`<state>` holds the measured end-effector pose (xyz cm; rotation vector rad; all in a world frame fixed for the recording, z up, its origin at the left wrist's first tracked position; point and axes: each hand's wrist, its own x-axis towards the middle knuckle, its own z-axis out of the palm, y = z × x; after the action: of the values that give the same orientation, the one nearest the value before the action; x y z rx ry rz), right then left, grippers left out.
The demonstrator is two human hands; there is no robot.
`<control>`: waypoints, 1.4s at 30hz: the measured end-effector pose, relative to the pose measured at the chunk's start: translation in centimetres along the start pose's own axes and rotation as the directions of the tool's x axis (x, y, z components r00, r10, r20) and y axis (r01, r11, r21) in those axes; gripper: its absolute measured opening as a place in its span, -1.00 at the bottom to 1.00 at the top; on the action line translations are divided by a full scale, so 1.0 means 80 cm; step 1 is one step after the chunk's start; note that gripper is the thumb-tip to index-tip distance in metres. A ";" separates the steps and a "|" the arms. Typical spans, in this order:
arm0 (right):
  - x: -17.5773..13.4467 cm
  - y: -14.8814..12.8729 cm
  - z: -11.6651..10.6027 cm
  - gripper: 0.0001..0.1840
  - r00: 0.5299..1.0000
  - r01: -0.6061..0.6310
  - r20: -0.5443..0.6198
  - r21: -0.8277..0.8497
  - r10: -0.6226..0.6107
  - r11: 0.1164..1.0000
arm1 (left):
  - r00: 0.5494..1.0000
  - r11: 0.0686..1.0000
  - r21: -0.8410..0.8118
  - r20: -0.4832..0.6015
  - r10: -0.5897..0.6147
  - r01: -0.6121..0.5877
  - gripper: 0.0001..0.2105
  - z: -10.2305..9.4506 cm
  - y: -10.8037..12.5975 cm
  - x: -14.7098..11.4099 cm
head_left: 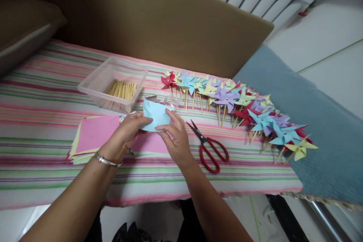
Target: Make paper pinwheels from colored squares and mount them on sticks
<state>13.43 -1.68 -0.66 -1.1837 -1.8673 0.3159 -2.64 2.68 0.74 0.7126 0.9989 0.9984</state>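
A light blue sheet of paper (pixel 157 115) is held up between both hands above the striped cloth. My left hand (pixel 130 126) pinches its lower left side, thumb on top. At its right side, the bent fingers of my right hand (pixel 175 134) grip the edge. Beneath the hands lies pink paper (pixel 150 142), partly covered by them. A pair of scissors with red handles (pixel 208 147) rests slightly open to the right of my right hand. Left of my left hand is a stack of coloured paper (pixel 96 134), pink on top.
A clear plastic box (pixel 113 79) holds thin wooden sticks (pixel 121 89). Many finished paper pinwheels (pixel 225 97) on sticks lie in rows at the right. A roll of clear tape (pixel 170 102) sits behind the paper. A brown board (pixel 159 19) stands along the back.
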 end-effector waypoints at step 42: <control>0.007 -0.003 -0.005 -0.94 0.899 -0.415 -0.077 0.163 0.431 0.895 | 0.990 0.968 0.239 0.133 0.041 -0.072 -0.79 0.013 -0.022 0.000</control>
<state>13.50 -1.44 0.00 -1.4725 -1.4507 0.6013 -1.12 1.96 -0.34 1.0011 1.0029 0.8754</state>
